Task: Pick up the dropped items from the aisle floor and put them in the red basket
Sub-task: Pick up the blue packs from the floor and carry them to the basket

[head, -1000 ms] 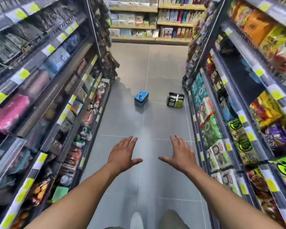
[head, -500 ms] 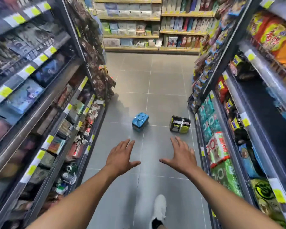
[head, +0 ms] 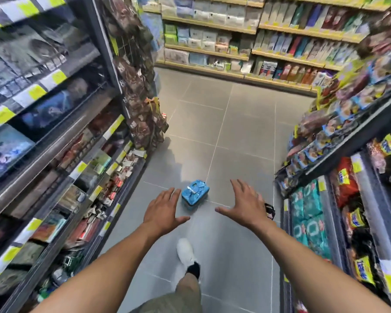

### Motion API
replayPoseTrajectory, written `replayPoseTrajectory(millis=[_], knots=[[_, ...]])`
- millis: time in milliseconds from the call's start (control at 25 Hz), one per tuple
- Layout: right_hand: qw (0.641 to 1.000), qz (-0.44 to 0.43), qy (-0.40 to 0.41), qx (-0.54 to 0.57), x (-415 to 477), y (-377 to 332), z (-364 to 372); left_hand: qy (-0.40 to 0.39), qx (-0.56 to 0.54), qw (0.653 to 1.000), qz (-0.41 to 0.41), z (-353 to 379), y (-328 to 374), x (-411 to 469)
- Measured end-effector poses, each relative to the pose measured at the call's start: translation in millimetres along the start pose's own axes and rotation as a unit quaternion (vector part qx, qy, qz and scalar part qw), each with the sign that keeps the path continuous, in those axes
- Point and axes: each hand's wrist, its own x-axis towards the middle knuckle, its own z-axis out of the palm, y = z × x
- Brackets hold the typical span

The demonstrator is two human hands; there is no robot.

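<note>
One view only: a wide-angle camera worn at head height, facing forward and pitched down along the aisle floor (head: 235, 132). Both forearms enter from the lower edge. The left hand (head: 161, 210) and right hand (head: 246, 205) reach out, fingers spread, at mid-frame, close to the lens. A white shoe (head: 185, 250) shows directly beneath, near bottom centre. The shelving on the left (head: 54, 154) and the shelving on the right (head: 348, 154) fill both sides, bowed by the lens and blurred toward the edges. The cross-aisle shelving (head: 235, 41) lies along the top, well away from the camera.
</note>
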Motion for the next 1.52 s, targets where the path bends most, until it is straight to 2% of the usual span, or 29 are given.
replayPoseTrajectory(millis=[160,320,440,560,640,920,1000,1120,1240,1360,1440,1520], knots=[[1.0,-0.015,-0.017,-0.012,127.9,-5.8,-18.3,-0.018,0.01,1.0,-0.007,-28.3,-11.8,111.7],[0.998,-0.029,-0.048,-0.012,212.6,-10.2,-30.8,-0.042,0.005,0.999,-0.013,-43.8,-20.3,180.5],[0.995,-0.036,-0.089,0.008,276.9,-10.2,-27.6,-0.067,-0.067,0.993,-0.071,-35.3,-27.9,235.2],[0.99,-0.05,-0.133,0.021,341.8,-2.3,-1.5,-0.067,-0.233,0.952,-0.188,-4.7,-32.1,289.8],[0.984,-0.06,-0.162,0.034,378.3,4.6,30.2,-0.061,-0.299,0.92,-0.244,25.4,-34.5,320.9],[0.967,-0.055,-0.239,0.064,488.6,53.5,210.6,-0.071,-0.406,0.83,-0.375,188.6,-65.6,422.4],[0.964,-0.048,-0.256,0.058,517.7,69.6,285.0,-0.07,-0.419,0.81,-0.404,256.4,-83.0,452.8],[0.954,-0.02,-0.289,0.075,552.1,88.4,388.1,-0.053,-0.483,0.741,-0.463,356.6,-109.5,490.4],[0.949,0.016,-0.298,0.103,576.5,103.4,470.9,-0.031,-0.569,0.646,-0.508,460.0,-130.2,517.9],[0.944,0.064,-0.289,0.149,597.2,111.7,522.7,-0.017,-0.646,0.546,-0.533,547.3,-146.7,539.0],[0.933,0.098,-0.29,0.192,609.4,112.1,546.7,0.0,-0.704,0.484,-0.519,578.6,-153.3,551.4],[0.924,0.114,-0.293,0.217,610.8,107.2,554.3,0.011,-0.716,0.465,-0.52,555.6,-143.3,551.7]])
